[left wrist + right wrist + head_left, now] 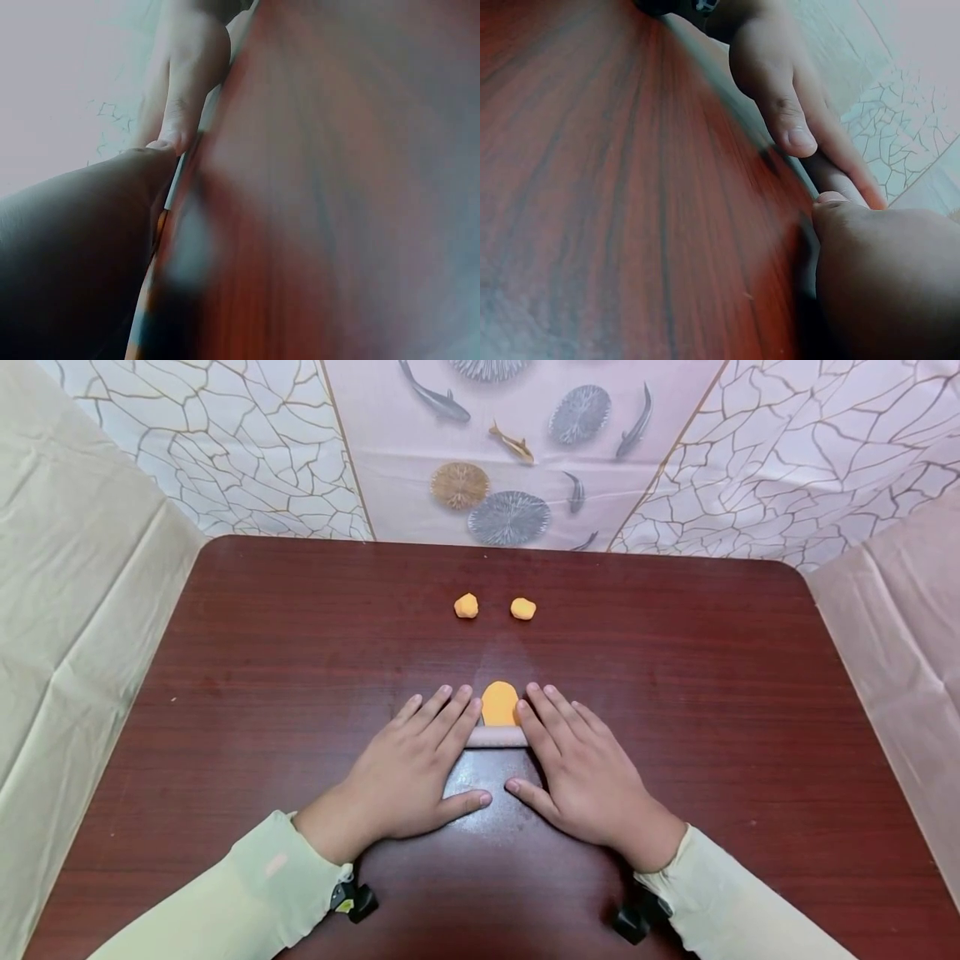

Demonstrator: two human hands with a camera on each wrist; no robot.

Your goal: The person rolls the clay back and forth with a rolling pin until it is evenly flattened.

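A pale rolling pin [497, 737] lies crosswise on the table, its middle showing between the two hands and its ends hidden beneath them. My left hand [412, 768] rests on its left part with fingers straight and pointing forward. On its right part lies my right hand [585, 768], fingers likewise extended. Both thumbs point inward on the near side of the pin. Just beyond the pin, a flattened orange piece of dough [499, 703] shows a rounded far end between the fingertips. In the right wrist view, part of the rolling pin [832, 180] appears under the hands.
Two small orange lumps of dough, a left one [467, 606] and a right one [522, 608], sit farther back on the dark red wooden table [675, 652]. Patterned cloth [525, 443] hangs behind the table's far edge, with pale cloth on both sides.
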